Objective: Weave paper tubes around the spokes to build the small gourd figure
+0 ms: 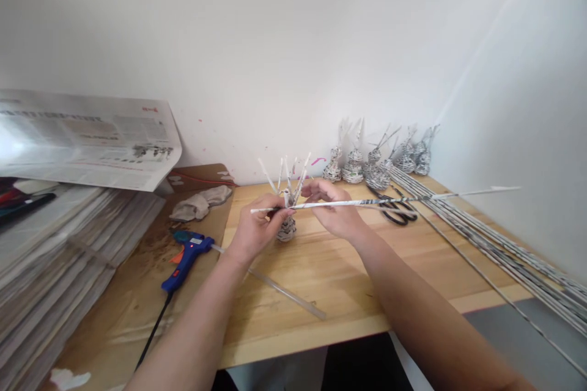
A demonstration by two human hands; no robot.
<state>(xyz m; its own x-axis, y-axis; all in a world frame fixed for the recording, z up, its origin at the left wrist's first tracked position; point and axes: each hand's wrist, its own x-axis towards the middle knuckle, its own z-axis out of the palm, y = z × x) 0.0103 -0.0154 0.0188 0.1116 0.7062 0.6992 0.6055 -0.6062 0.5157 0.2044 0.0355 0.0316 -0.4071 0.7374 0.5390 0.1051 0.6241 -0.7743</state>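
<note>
A small basket woven from rolled newspaper [287,231] stands on the wooden table, with several paper stakes sticking up from it. My left hand [259,226] is closed at its top, thumb and fingers pinching a long newspaper tube [348,203] against it. The tube runs nearly level to the right, past the front of my other hand. Beside the stakes, my right hand [334,211] has its fingers loosely curved and apart; its palm side is partly hidden behind the tube.
Left of my hands lies a blue glue gun [186,263] with a clear glue stick [293,299]. Black-handled scissors [398,211], long newspaper tubes [486,235] and several woven paper pieces [353,168] are at the right. Stacked newspapers [68,263] and a cloth glove [199,203] lie left.
</note>
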